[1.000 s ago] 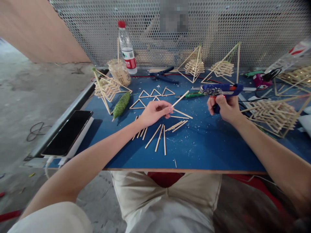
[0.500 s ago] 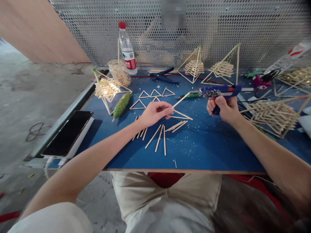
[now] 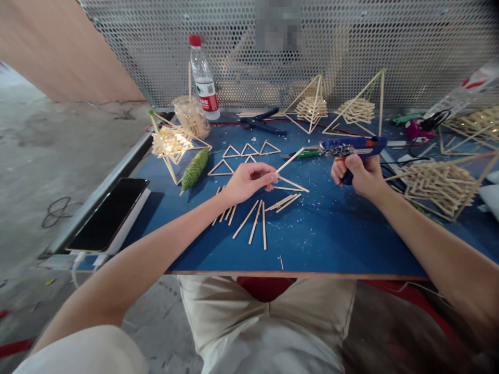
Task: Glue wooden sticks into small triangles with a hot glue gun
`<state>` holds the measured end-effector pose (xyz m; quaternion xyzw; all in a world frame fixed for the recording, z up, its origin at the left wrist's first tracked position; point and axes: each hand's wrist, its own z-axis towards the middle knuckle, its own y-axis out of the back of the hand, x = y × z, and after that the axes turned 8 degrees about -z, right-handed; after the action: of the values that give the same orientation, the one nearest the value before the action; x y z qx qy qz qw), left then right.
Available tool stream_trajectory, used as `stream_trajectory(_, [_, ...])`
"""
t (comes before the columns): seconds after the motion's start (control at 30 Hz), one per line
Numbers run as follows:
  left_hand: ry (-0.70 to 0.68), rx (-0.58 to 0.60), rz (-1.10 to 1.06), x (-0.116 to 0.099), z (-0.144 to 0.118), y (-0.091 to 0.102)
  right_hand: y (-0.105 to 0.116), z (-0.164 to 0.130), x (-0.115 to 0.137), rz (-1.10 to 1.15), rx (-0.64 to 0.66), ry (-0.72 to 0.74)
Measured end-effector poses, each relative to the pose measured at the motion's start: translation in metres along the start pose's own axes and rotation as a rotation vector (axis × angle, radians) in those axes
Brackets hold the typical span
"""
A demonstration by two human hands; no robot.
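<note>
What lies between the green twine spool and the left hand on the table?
In the head view, one flat stick triangle lies between the green twine spool and the left hand.

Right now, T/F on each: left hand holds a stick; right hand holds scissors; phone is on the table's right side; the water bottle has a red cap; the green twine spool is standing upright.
1. The left hand pinches a wooden stick: true.
2. The right hand holds scissors: false, it grips a blue glue gun.
3. The phone is on the right: false, it lies at the blue table's left edge.
4. The water bottle has a red cap: true.
5. The green twine spool stands upright: false, it lies on its side.
</note>
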<state>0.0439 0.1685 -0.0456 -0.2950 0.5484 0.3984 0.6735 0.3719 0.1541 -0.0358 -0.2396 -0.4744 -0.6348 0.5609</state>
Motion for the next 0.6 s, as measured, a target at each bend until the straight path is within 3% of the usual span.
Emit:
stream_trajectory(0.2, [-0.008,0.006,-0.024,0.001,0.000,0.001,0.001,0.001,-0.004,0.071,-0.004,0.038])
stream_trajectory(0.33, [0.010,-0.016,-0.135,0.006,0.002,0.001,0.001,0.002,0.001,-0.061,0.005,0.061])
stream_trajectory(0.43, [0.059,-0.103,-0.280,0.009,0.005,0.000,0.003,0.001,0.005,-0.173,-0.039,0.065])
stream_trajectory(0.6, [0.054,-0.330,-0.413,0.009,0.009,0.000,0.003,-0.001,0.004,-0.133,-0.104,0.048])
